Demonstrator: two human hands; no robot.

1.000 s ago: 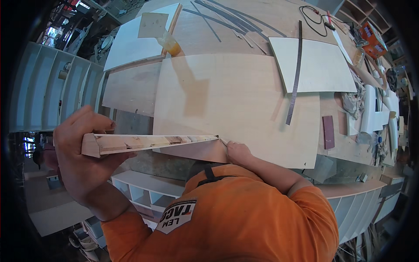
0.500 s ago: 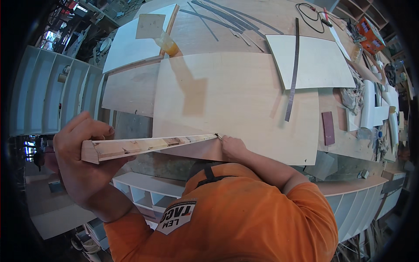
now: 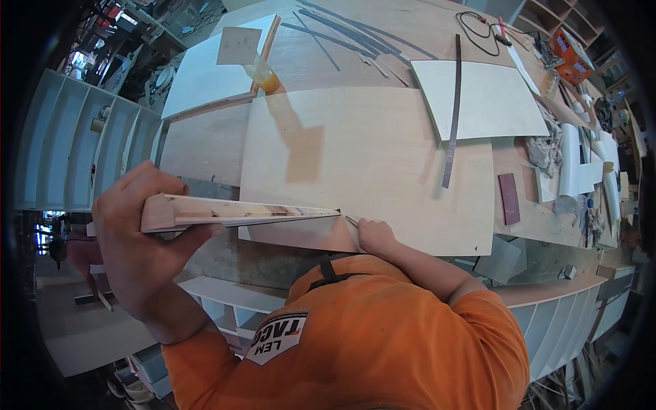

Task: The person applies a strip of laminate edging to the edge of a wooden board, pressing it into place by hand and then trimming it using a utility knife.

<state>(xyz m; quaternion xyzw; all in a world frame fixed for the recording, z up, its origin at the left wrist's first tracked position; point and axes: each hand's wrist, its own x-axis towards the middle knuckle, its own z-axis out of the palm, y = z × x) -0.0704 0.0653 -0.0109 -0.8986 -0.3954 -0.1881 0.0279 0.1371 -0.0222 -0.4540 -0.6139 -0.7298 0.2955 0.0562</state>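
My left hand [image 3: 140, 232] is closed around the near end of a narrow wooden board [image 3: 253, 211], its raw edge facing up and its end raised toward me. The far end of the board meets the large pale plywood sheet [image 3: 383, 150] on the worktable. Beside that far tip, my right hand [image 3: 377, 236] is closed, with a thin dark tool [image 3: 352, 221] poking out from its fingers. Too little of the tool shows to tell its kind. The board's tip and the tool's point lie close together; whether they touch I cannot tell.
A jar of amber liquid [image 3: 266, 78] with a square board [image 3: 239, 46] on top stands at the back left. A white panel [image 3: 488, 102] carries a dark strip [image 3: 452, 116]. Grey strips [image 3: 348, 31] lie far back. At left, another person [image 3: 78, 260] stands near shelving [image 3: 82, 143].
My left hand has lifted the board's near end and brought it slightly right. My right hand has drawn back a little from the board's tip, exposing the thin tool.
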